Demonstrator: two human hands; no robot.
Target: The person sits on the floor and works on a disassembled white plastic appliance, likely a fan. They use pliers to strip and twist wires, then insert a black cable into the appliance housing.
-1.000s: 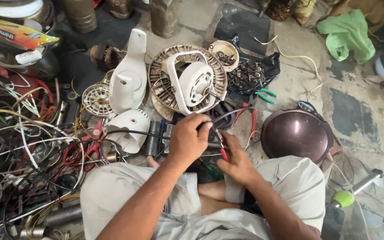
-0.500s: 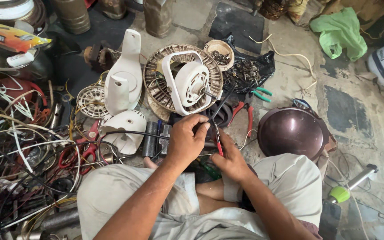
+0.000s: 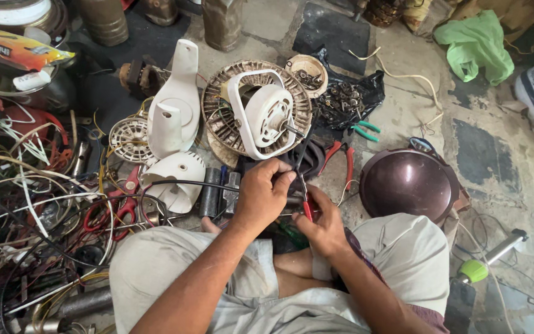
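My left hand [image 3: 262, 193] is closed over a small dark part held above my lap, with a black cable running from it to the left. My right hand [image 3: 322, 224] grips a red-handled tool [image 3: 306, 204] whose tip meets that part. Both hands touch each other over my crossed legs. Just beyond them lies a white fan motor housing in its round ribbed guard [image 3: 256, 114]. What the left hand holds is mostly hidden by its fingers.
A dark brown dome cover [image 3: 408, 184] sits at the right. Red pliers [image 3: 343, 158] and green-handled pliers [image 3: 363, 130] lie near a black bag of screws [image 3: 347, 96]. White fan stand parts [image 3: 174, 117], red scissors [image 3: 118, 207] and tangled wires [image 3: 26, 204] fill the left. A green cloth [image 3: 476, 43] lies far right.
The view has drifted slightly, with the floor items shifting right in frame. My hands stay together on the small part, with only slight finger movement.
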